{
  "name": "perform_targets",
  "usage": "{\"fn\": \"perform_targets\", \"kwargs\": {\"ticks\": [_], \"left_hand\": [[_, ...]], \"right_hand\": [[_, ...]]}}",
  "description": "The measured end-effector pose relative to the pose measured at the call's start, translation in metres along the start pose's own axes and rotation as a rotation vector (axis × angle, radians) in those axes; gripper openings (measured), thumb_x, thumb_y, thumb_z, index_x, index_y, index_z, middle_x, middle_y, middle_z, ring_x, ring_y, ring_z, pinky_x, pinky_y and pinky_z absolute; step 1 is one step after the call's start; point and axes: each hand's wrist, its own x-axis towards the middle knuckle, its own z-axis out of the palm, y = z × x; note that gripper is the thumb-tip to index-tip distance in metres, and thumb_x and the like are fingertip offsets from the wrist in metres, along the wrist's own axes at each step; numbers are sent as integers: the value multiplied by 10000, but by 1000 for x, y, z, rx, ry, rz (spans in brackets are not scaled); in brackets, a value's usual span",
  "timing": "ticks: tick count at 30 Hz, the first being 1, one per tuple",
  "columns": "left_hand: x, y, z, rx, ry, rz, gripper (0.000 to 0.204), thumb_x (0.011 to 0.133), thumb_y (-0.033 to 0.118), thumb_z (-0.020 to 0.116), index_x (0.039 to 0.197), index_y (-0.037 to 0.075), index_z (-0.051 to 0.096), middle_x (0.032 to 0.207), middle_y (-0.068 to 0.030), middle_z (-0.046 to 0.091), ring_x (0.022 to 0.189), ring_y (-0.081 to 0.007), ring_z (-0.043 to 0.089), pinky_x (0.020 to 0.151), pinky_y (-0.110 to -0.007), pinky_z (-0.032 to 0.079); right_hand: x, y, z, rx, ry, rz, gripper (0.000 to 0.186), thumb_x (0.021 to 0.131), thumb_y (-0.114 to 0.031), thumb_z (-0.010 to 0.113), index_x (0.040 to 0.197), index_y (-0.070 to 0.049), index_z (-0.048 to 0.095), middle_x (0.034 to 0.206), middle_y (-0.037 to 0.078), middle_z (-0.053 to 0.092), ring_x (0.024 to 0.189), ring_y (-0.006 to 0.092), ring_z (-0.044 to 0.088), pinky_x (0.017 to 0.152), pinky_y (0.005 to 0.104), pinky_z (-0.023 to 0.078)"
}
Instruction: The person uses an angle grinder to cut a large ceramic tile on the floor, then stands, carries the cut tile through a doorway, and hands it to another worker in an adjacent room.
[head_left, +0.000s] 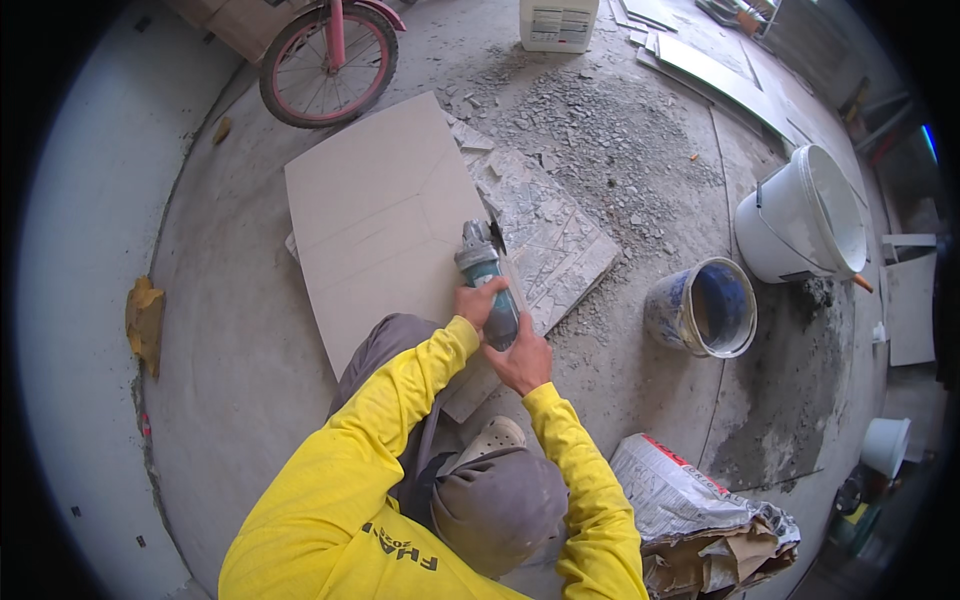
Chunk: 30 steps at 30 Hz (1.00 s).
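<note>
Both my hands are closed around a teal and grey angle grinder (482,268). My left hand (478,305) grips the body just behind the grinder's head, and my right hand (524,357) wraps the rear end. The dark disc stands at the right edge of a large beige tile (375,220), which has faint lines drawn across it. A narrow strip of tile shows just right of the disc. Beneath lies a chipped, dusty slab (570,250) that sticks out to the right. Whether the disc is spinning, I cannot tell.
Broken chips (620,140) litter the floor beyond the slab. To the right stand a blue-stained bucket (672,310) and a larger white bucket (780,225). A torn bag (680,500) lies near my right arm. A pink bicycle wheel (330,65) and a white jug (558,25) are at the back.
</note>
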Motion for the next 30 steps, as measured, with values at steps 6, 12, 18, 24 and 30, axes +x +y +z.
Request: {"fn": "perform_targets", "kwargs": {"ticks": [6,12,18,24,30], "left_hand": [[3,-5,-1,-4,-1,-10,339,750,237,834,925,-31,719,850,-86,701,680,-181,660,655,-350,547],[10,-2,-1,20,8,-6,330,754,243,830,910,-19,704,824,-72,687,656,-180,651,637,-349,543],[10,6,2,-15,4,-18,330,772,252,818,907,-15,680,793,-71,671,615,-186,644,608,-354,543],[12,9,3,6,15,-11,344,769,254,823,916,-22,681,804,-74,671,622,-189,643,622,-360,549],[8,4,1,27,19,4,338,762,232,828,918,-30,682,811,-79,673,629,-194,646,630,-363,551]], "right_hand": [[0,1,0,-11,-15,17,681,748,-435,772,1180,-16,453,875,274,695,829,488,681,727,556,544],[6,-1,0,-24,-17,23,686,751,-435,767,1205,-25,457,903,274,696,848,491,678,740,559,540],[13,0,2,-23,-18,21,679,742,-441,774,1189,-26,477,905,273,701,848,485,681,739,549,545],[18,3,7,-36,-6,13,709,725,-487,779,1181,-22,498,865,268,706,810,478,690,725,541,556],[12,5,4,-12,12,-11,715,725,-481,787,1184,-13,500,867,274,704,811,479,690,729,542,555]]}}
